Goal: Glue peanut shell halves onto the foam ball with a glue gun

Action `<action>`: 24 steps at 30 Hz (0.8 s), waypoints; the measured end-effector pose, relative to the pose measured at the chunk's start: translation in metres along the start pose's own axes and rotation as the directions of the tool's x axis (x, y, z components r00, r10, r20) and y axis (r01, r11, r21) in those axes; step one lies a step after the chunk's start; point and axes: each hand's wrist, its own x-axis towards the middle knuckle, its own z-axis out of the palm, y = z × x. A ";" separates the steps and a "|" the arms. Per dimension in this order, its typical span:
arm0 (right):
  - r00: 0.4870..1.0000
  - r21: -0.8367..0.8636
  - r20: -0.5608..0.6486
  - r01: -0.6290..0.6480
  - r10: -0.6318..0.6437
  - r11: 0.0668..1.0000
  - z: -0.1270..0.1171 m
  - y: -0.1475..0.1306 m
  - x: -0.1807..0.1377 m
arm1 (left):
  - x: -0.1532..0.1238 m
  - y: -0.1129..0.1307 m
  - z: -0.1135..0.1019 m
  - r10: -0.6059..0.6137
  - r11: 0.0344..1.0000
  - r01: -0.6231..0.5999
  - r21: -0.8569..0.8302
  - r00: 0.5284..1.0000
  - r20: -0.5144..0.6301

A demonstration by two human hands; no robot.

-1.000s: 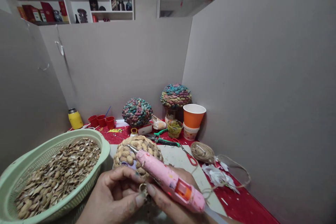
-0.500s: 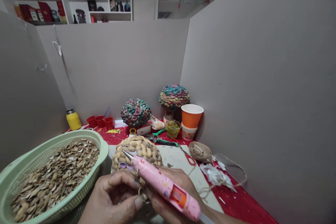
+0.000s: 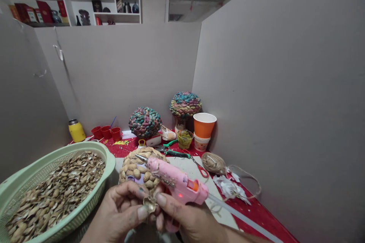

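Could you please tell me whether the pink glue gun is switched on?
Apparently on: the pink glue gun shows a red light glowing on its body.

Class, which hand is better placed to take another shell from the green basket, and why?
Probably the left hand: it is nearer the green basket, while the right hand holds the pink glue gun.

bare left hand [image 3: 118,210] — dark smudge on index fingertip [image 3: 141,190], bare right hand [image 3: 194,218] — smudged thumb [image 3: 172,205]
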 end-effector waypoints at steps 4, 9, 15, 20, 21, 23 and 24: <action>0.998 0.026 -0.060 -0.031 0.033 0.999 0.000 0.003 -0.001 | -0.002 0.002 0.002 0.013 1.000 -0.013 0.010 1.000 -0.024; 0.994 -0.062 -0.092 0.050 -0.056 0.997 0.004 -0.011 -0.003 | -0.003 0.004 -0.004 0.170 0.969 -0.150 0.194 0.981 -0.088; 0.987 -0.282 -0.030 0.146 -0.161 0.948 0.001 -0.014 -0.004 | -0.002 0.005 -0.008 0.254 0.907 -0.231 0.351 0.967 -0.020; 0.987 -0.338 -0.018 0.144 -0.159 0.930 -0.004 -0.008 -0.004 | -0.001 0.008 -0.008 0.255 0.908 -0.225 0.353 0.966 -0.042; 0.987 -0.337 -0.022 0.141 -0.158 0.931 -0.004 -0.007 -0.005 | -0.001 0.007 -0.009 0.218 0.929 -0.191 0.317 0.975 -0.051; 0.989 -0.319 -0.027 0.127 -0.143 0.939 -0.003 -0.006 -0.006 | -0.001 0.005 -0.010 0.123 0.972 -0.108 0.209 0.990 -0.063; 0.991 -0.299 -0.024 0.116 -0.129 0.947 -0.003 -0.005 -0.006 | -0.001 0.004 -0.010 0.079 0.986 -0.069 0.154 0.995 -0.061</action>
